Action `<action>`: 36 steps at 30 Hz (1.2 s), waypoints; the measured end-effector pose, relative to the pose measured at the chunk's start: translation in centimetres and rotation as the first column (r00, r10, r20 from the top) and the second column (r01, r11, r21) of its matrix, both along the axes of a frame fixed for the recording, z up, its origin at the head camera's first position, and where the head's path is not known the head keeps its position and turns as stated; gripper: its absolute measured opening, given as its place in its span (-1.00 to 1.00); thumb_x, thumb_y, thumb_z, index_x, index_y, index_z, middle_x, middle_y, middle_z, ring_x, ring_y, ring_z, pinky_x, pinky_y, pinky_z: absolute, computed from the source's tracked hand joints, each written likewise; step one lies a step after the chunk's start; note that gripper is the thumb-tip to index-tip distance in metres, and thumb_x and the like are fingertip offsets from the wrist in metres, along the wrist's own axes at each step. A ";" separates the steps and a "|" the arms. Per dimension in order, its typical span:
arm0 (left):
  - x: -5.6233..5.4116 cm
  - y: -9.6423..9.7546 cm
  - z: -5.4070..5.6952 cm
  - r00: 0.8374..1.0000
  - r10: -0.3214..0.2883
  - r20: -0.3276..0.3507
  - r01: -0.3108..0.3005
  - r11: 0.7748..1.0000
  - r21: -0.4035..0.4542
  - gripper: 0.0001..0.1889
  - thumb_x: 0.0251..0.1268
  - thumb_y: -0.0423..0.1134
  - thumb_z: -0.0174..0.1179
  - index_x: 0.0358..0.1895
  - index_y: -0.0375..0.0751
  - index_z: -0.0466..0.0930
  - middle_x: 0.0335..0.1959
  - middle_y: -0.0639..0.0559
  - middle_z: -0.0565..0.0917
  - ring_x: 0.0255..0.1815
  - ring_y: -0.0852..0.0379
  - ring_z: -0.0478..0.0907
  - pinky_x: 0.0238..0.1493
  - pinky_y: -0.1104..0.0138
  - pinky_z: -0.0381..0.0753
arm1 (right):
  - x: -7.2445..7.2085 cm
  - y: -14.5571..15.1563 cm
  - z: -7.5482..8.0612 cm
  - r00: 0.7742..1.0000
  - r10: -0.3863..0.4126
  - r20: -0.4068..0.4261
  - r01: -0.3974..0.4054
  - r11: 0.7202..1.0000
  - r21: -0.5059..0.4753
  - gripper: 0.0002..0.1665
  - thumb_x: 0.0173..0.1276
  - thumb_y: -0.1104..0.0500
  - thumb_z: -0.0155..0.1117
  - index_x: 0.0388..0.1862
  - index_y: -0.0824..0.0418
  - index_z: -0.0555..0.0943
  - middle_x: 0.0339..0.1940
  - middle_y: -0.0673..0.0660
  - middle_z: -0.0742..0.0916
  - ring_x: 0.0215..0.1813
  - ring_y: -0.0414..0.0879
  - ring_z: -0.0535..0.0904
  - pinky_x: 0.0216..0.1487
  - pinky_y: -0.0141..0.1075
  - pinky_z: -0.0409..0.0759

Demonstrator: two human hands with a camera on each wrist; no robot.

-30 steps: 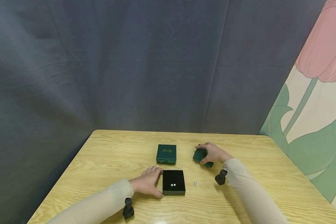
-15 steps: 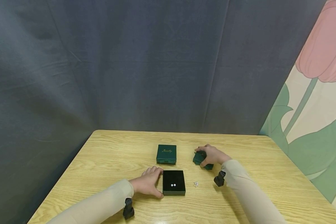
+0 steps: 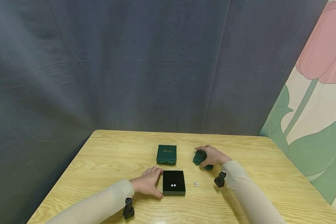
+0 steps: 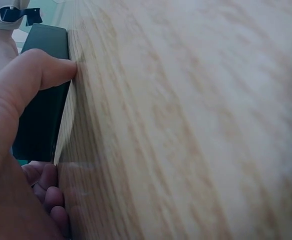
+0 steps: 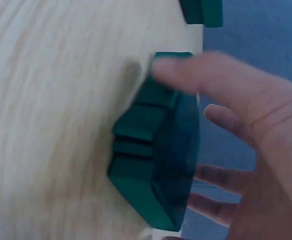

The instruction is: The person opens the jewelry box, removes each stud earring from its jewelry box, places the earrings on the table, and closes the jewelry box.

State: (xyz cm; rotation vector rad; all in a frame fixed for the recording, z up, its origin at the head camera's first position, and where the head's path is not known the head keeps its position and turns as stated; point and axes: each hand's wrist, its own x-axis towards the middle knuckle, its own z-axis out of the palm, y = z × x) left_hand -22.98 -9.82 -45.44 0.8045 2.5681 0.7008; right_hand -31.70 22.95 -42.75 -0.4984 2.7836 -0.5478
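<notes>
In the head view, my left hand (image 3: 147,182) holds the left side of an open black jewelry box (image 3: 173,175), thumb at its near corner and fingertips at the far one. Two pearl stud earrings (image 3: 173,185) sit in its black lining. On the right, my right hand (image 3: 211,156) arches over a small green jewelry box (image 3: 198,158) with bevelled corners. The right wrist view has the thumb (image 5: 178,72) across one end of this green box (image 5: 156,130) and the fingers along its far side. The left wrist view shows the black box's dark side (image 4: 40,120) behind the left thumb.
A closed square green jewelry box (image 3: 166,153) with gold lettering stands behind the black box. Small silvery, clear jewelry pieces (image 3: 196,184) lie just right of the black box. The wooden table (image 3: 123,146) ends at a dark curtain (image 3: 156,77).
My right wrist has shifted slightly left over the small green box, its fingers still around it. The left hand and the black box have stayed in place.
</notes>
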 end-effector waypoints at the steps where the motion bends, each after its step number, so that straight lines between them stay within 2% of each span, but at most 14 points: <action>1: 0.0 0.0 0.0 1.000 0.000 0.001 0.000 1.000 -0.001 -0.12 -0.10 0.06 0.47 0.31 -0.15 0.23 -0.05 0.13 0.31 -0.07 0.15 0.18 0.03 0.22 0.24 | 0.0 0.0 0.1 1.000 0.004 -0.010 -0.004 1.000 -0.006 0.01 0.02 -0.01 0.56 0.44 0.10 0.32 0.39 0.46 0.29 0.31 0.44 0.27 0.08 0.25 0.42; 5: 0.0 0.0 0.0 1.000 -0.002 0.001 0.002 1.000 -0.004 -0.11 -0.10 0.06 0.47 0.31 -0.15 0.23 -0.05 0.13 0.31 -0.07 0.15 0.18 0.03 0.23 0.23 | 0.1 0.0 0.6 0.998 0.017 -0.068 -0.020 0.999 -0.048 0.05 0.05 -0.13 0.52 0.47 0.12 0.27 0.44 0.45 0.22 0.40 0.49 0.12 0.16 0.35 0.30; 9: 0.0 0.0 0.0 1.000 -0.003 -0.005 0.003 1.000 -0.006 -0.11 -0.11 0.07 0.47 0.31 -0.15 0.23 -0.06 0.13 0.30 -0.07 0.15 0.18 0.03 0.23 0.23 | 0.6 -0.7 1.5 0.991 0.016 -0.134 -0.029 0.995 -0.098 0.00 0.11 -0.13 0.47 0.47 0.11 0.28 0.45 0.39 0.27 0.42 0.41 0.18 0.22 0.31 0.28; 15: 0.0 -0.1 0.1 1.000 -0.004 -0.004 0.004 1.000 -0.006 -0.11 -0.10 0.07 0.46 0.31 -0.16 0.23 -0.05 0.13 0.31 -0.07 0.15 0.18 0.04 0.21 0.24 | 2.1 -2.7 3.1 0.973 -0.036 -0.229 -0.001 0.987 -0.158 -0.15 0.20 -0.12 0.40 0.41 0.12 0.36 0.41 0.29 0.38 0.40 0.29 0.29 0.25 0.21 0.33; 19: 0.0 -0.1 0.3 1.000 -0.004 -0.002 0.004 1.000 -0.007 -0.11 -0.09 0.06 0.46 0.31 -0.16 0.23 -0.04 0.12 0.31 -0.07 0.15 0.19 0.03 0.21 0.24 | 3.4 -4.1 3.7 0.965 -0.050 -0.256 -0.020 0.964 -0.266 -0.25 0.23 -0.08 0.39 0.35 0.14 0.42 0.36 0.22 0.46 0.36 0.25 0.36 0.24 0.16 0.37; 25: 0.0 -0.1 0.1 1.000 -0.006 -0.005 0.006 1.000 -0.009 -0.11 -0.10 0.07 0.46 0.32 -0.17 0.23 -0.03 0.11 0.31 -0.07 0.14 0.19 0.03 0.22 0.25 | 5.2 -5.8 3.9 0.983 -0.015 -0.184 -0.063 0.910 -0.409 -0.34 0.24 -0.05 0.40 0.29 0.07 0.46 0.28 0.15 0.54 0.34 0.19 0.41 0.26 0.12 0.37; 29: 0.0 -0.1 0.1 1.000 -0.002 -0.009 0.002 1.000 -0.009 -0.10 -0.11 0.08 0.46 0.31 -0.18 0.23 -0.04 0.11 0.31 -0.07 0.14 0.20 0.02 0.22 0.25 | 6.4 -6.6 3.9 0.987 0.069 -0.145 -0.122 0.910 -0.397 -0.39 0.25 -0.04 0.38 0.25 0.07 0.48 0.26 0.12 0.55 0.33 0.17 0.42 0.27 0.13 0.35; 32: 0.0 0.0 0.1 1.000 0.001 -0.016 -0.001 1.000 -0.013 -0.10 -0.12 0.09 0.46 0.30 -0.18 0.24 -0.05 0.11 0.32 -0.07 0.14 0.21 0.01 0.23 0.26 | 7.1 -7.0 3.6 0.983 0.143 -0.116 -0.177 0.909 -0.378 -0.41 0.27 -0.01 0.37 0.24 0.10 0.49 0.27 0.10 0.55 0.33 0.19 0.40 0.28 0.15 0.33; 36: -0.1 0.1 0.1 1.000 -0.003 -0.018 0.002 1.000 -0.018 -0.10 -0.11 0.09 0.45 0.31 -0.19 0.23 -0.05 0.11 0.32 -0.06 0.14 0.21 0.01 0.22 0.26 | 7.9 -7.3 3.0 0.977 0.202 -0.069 -0.213 0.903 -0.374 -0.42 0.26 0.02 0.39 0.23 0.11 0.50 0.27 0.07 0.54 0.36 0.18 0.37 0.30 0.17 0.30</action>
